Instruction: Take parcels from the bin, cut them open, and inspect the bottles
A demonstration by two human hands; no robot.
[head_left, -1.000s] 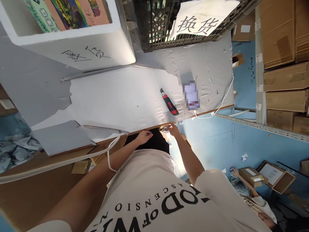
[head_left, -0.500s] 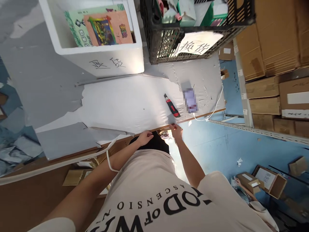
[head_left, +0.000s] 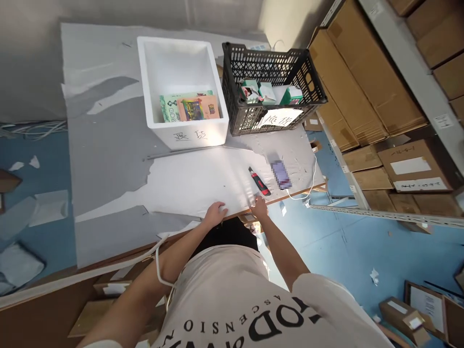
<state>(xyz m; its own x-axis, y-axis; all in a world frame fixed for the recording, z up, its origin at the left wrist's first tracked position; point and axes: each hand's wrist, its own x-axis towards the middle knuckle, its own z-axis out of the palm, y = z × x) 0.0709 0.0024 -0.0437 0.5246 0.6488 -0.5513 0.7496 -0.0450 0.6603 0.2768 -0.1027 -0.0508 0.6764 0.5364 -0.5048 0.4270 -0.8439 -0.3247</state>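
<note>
My left hand (head_left: 216, 214) rests at the front edge of the table (head_left: 181, 183), its thumb and fingers a little apart and nothing visible in it. A short way to the right, my right hand (head_left: 259, 208) touches the same edge with loosely bent fingers, and no object shows in it. Just beyond its fingertips lies a black and red utility knife (head_left: 259, 181), blade end pointing away from me. To the right of the knife is a blurred purple phone (head_left: 281, 175) with a white cable (head_left: 302, 197) plugged in.
Behind stand a white foam box (head_left: 195, 133) holding printed packets (head_left: 197, 108) and a black plastic crate (head_left: 250, 121) with several green-white cartons (head_left: 267, 93). Cardboard boxes (head_left: 409, 166) fill shelving on the right. A white strap or cable (head_left: 158, 263) hangs by my left forearm.
The view has tilted up, showing more of the table's far side and the wall. My left hand has come up onto the table edge with looser fingers; the right stays near the knife.
</note>
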